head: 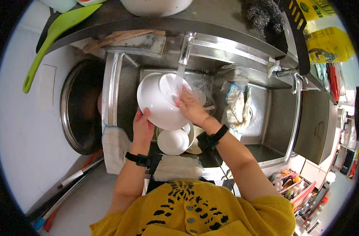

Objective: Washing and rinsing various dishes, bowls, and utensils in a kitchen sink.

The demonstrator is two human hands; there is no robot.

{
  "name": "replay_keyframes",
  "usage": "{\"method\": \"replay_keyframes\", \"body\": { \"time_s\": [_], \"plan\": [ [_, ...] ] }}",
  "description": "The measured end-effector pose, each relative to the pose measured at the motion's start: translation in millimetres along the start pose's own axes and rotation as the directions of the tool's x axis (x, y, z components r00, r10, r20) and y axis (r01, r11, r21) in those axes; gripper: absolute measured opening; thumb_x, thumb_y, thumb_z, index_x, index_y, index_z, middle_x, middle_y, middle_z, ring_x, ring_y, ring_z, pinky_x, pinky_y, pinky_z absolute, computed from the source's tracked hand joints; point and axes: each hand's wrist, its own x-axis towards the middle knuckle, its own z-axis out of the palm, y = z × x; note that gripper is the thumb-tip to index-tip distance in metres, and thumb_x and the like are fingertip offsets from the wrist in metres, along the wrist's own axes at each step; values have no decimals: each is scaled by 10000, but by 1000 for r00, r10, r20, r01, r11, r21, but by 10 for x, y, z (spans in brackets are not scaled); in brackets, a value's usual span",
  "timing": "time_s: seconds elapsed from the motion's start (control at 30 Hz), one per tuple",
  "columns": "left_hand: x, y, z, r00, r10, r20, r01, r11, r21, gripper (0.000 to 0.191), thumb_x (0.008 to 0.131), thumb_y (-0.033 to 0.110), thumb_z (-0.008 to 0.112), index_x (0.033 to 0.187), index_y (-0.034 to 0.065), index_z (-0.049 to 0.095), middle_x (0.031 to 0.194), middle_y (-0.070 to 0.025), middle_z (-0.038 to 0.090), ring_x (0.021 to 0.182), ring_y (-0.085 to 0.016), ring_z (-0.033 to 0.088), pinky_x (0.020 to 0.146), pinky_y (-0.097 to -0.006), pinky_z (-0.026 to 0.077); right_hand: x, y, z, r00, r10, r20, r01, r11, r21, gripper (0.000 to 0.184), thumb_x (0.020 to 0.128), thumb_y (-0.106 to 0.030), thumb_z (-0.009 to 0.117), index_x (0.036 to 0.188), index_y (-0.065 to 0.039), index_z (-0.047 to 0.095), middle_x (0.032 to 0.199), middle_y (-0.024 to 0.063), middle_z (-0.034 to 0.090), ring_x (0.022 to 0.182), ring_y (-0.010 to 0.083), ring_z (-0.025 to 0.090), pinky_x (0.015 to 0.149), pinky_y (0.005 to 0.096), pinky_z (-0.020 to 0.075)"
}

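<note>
My left hand (143,124) grips the near left side of a large white bowl (158,109), thumb on its outer wall. The bowl is tilted above the left sink basin, with what looks like its round foot turned up. Water runs from a metal faucet (186,48) onto that part. My right hand (192,103) is at the bowl's right side in the splash; its fingers are blurred, and whether they hold anything is hidden. Below the large bowl, a small white bowl or dish (173,143) sits among other stacked dishes in the basin.
A cloth (237,109) hangs over the sink divider. More cloths drape over the front edge (178,168) and left corner (116,150). A shelf (223,14) crosses above the faucet, with a green spatula (52,32) at its left end. A second tap (285,72) stands at right.
</note>
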Motion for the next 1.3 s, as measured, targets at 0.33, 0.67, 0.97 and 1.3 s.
{"method": "replay_keyframes", "body": {
  "time_s": [0.33,0.67,0.97,1.3],
  "plan": [
    [-55,-49,69,1000,-18,22,17,999,27,313,882,105,514,1185,51,457,1143,-66,539,1034,-171,530,874,-318,443,-32,-453,26,950,-197,-243,226,969,96,577,900,-381,402,1324,1,312,1388,228,251,1305,330,227,1072,418,170],
    [-61,61,445,987,-10,161,-13,990,141,300,875,66,509,1173,43,480,1117,-49,551,1007,-153,537,852,-303,452,22,-320,-211,856,36,-515,34,991,127,388,885,-221,451,1223,-31,455,1284,227,407,1170,405,392,958,432,354],
    [31,10,480,960,12,280,-63,983,175,292,867,39,500,1159,32,477,1063,-51,569,955,-132,545,830,-277,438,23,-500,-628,812,-541,-219,495,837,-231,430,790,-367,581,1177,-184,535,1310,49,434,1233,256,364,1032,461,239],
    [20,15,562,986,7,169,-12,1000,26,299,881,69,494,1174,21,459,1138,-90,539,1026,-193,534,883,-342,436,-9,785,388,861,446,-245,-292,827,480,590,908,-442,376,1298,-1,333,1143,149,514,961,202,546,787,330,457]
  ]
}}
